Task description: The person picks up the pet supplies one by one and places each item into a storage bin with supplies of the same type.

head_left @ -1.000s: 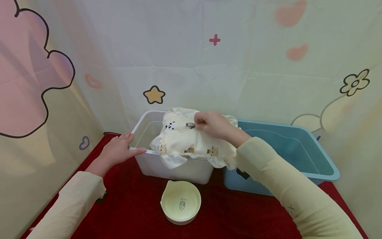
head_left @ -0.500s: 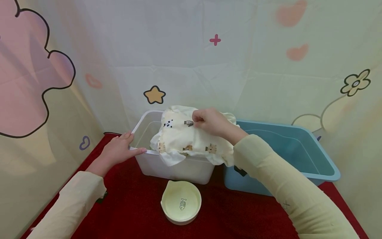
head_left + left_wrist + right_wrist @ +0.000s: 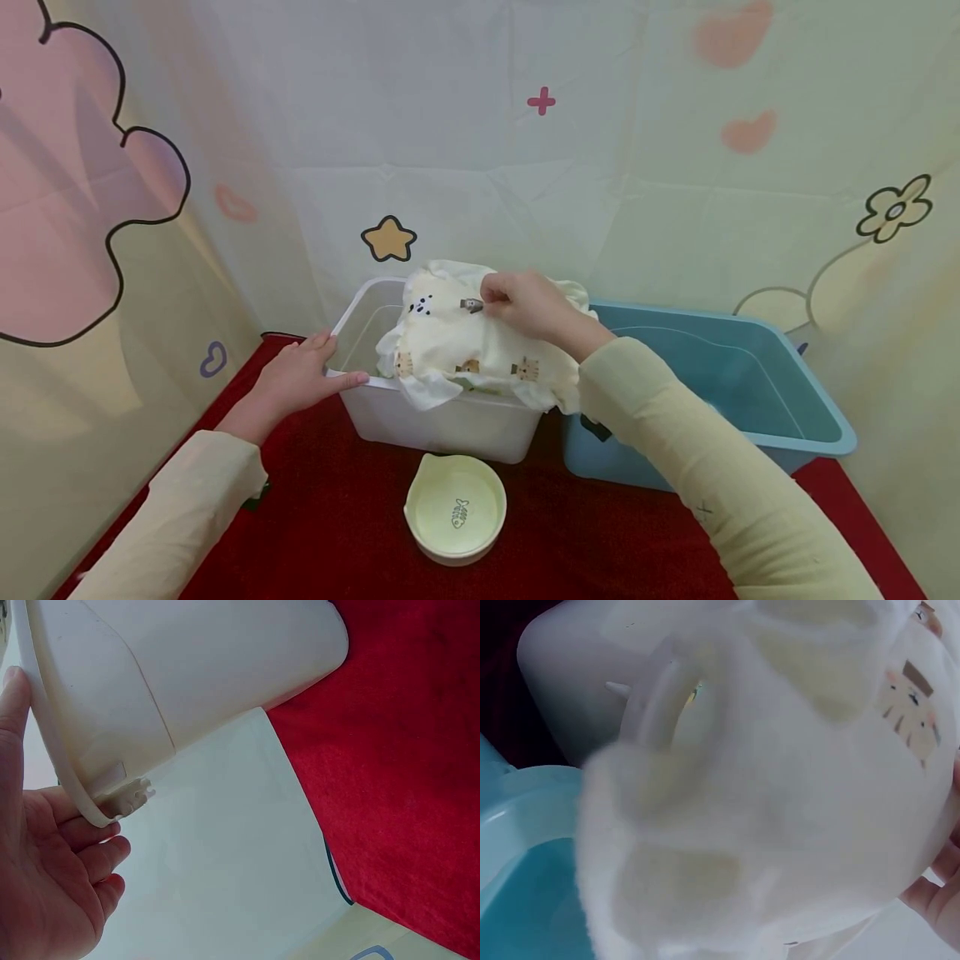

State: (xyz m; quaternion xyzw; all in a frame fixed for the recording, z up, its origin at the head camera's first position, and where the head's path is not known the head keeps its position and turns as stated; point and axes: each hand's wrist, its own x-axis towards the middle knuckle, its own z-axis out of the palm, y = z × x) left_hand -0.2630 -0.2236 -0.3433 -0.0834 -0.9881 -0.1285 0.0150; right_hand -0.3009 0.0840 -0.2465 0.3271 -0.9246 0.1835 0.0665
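Note:
A cream cloth with animal prints (image 3: pixel 450 333) lies bunched over the white plastic bin (image 3: pixel 450 429), its edges draping past the front rim. My right hand (image 3: pixel 534 307) pinches the cloth from above, near its upper middle. Up close in the right wrist view, the cloth (image 3: pixel 810 825) shows a fuzzy edge and yellowish patches, with fingers (image 3: pixel 941 892) at its far side. My left hand (image 3: pixel 294 377) grips the white bin's front left corner. In the left wrist view its thumb lies along the rim (image 3: pixel 54 750) and the other fingers curl beneath the corner.
A light blue bin (image 3: pixel 787 408) stands right beside the white one. In front sits a pale yellow bowl (image 3: pixel 435 496) with a fish-bone drawing inside, on a red cloth (image 3: pixel 337 517). Behind hangs a printed curtain (image 3: pixel 480 192).
My right hand has shifted slightly left and up, drawing the cloth with it, so its front edge sits higher. The left hand, bins and bowl stay put.

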